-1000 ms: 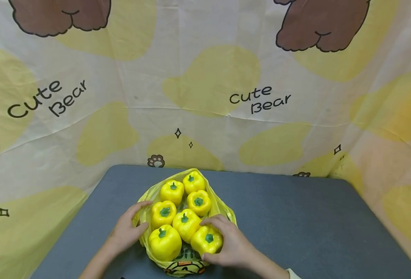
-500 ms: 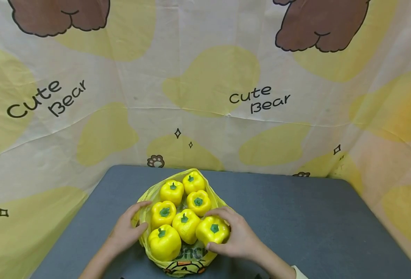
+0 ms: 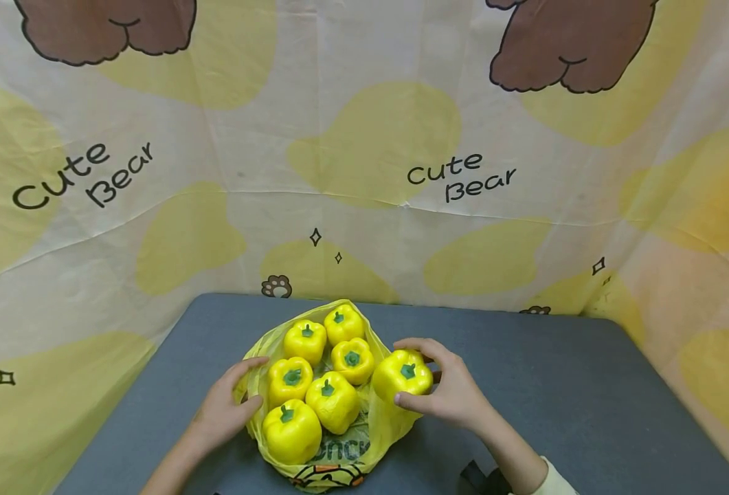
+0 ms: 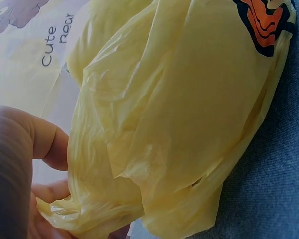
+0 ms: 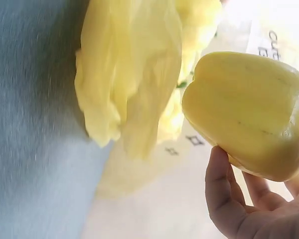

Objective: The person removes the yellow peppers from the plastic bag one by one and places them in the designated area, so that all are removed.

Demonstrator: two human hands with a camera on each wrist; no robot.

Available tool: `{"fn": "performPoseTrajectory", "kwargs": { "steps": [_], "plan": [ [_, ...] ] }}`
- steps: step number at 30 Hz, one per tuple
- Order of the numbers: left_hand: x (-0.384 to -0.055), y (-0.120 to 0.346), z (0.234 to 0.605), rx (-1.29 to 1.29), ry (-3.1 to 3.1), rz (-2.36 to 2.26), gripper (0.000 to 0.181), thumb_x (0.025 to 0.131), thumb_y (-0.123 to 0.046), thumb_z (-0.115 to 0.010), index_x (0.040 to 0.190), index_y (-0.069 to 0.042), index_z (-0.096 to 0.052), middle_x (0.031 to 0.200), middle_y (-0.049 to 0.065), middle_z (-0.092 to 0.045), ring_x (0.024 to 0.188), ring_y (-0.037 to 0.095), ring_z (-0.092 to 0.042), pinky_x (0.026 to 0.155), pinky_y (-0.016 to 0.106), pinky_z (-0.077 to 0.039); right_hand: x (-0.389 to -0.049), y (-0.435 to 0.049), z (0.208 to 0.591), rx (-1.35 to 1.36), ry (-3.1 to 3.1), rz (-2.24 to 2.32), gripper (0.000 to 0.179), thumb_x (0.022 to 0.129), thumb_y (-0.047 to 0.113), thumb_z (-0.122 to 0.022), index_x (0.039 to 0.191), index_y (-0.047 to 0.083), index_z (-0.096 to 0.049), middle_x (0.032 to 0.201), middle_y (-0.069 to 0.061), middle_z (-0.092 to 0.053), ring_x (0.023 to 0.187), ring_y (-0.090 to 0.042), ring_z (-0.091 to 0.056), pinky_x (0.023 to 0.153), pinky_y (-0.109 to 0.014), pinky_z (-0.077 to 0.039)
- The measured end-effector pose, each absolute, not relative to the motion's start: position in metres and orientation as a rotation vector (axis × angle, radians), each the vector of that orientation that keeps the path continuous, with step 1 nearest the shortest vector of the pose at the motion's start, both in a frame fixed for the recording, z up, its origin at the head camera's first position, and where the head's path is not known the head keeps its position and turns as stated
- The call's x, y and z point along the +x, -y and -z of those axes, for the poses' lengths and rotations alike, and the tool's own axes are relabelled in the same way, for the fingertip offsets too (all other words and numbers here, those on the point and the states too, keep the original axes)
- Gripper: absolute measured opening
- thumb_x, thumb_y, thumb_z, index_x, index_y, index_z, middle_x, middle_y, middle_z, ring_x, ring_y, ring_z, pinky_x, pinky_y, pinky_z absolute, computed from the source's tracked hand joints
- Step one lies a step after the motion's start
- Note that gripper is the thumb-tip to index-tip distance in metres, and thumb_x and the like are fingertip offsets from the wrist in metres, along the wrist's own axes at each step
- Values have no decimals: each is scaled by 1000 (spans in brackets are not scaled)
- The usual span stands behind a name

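Observation:
My right hand point(image 3: 444, 381) grips a yellow bell pepper point(image 3: 401, 375) with thumb and fingers. The pepper is held at the right side of a yellow plastic bag point(image 3: 345, 457), overlapping its rim in the head view. In the right wrist view the pepper point(image 5: 249, 114) appears above the tabletop, beside the bag point(image 5: 134, 74). At the bag's left side, my left hand point(image 3: 225, 405) holds the plastic; the left wrist view shows fingers point(image 4: 52, 149) curled at the gathered bag edge point(image 4: 104, 199). Several more yellow peppers with green stems, such as a front one point(image 3: 292, 432), lie in the open bag.
The bag lies on a dark grey table point(image 3: 512, 385) with a rounded back corner. A printed cloth curtain point(image 3: 364, 151) with bears and lettering hangs behind and at both sides. A black strap-like object point(image 3: 478, 478) shows at the lower edge, near the right forearm.
My right hand has lifted the pepper from the bag's front right and carried it rightward and away from me to the bag's right side. The left hand stays in place.

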State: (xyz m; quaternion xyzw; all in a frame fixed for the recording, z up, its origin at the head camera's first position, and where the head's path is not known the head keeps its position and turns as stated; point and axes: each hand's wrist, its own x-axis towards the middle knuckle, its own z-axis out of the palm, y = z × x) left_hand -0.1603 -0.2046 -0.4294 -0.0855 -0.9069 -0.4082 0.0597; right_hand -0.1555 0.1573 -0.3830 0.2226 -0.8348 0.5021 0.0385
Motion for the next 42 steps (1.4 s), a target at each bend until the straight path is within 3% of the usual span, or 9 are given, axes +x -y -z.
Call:
{"fn": "performPoseTrajectory", "kwargs": {
  "steps": [14,42],
  "plan": [
    [-162,205,430,-265,2750,1213,53,80,-4,-63,132,-8,-56,135,15,-55,122,32,-50,74,27,-46,-185,-195,389,500,2491,-1420,61,69,14,-84,124,16,-60,121,-10,-59,92,-26,-55,65,-27,-54],
    [-163,205,433,-289,2724,1195,52,79,-3,-64,130,-6,-56,134,15,-56,124,34,-50,77,29,-48,-240,-226,428,-20,2628,-1318,64,75,23,-80,133,12,-54,132,-15,-51,108,-31,-52,80,-34,-47]
  ]
}}
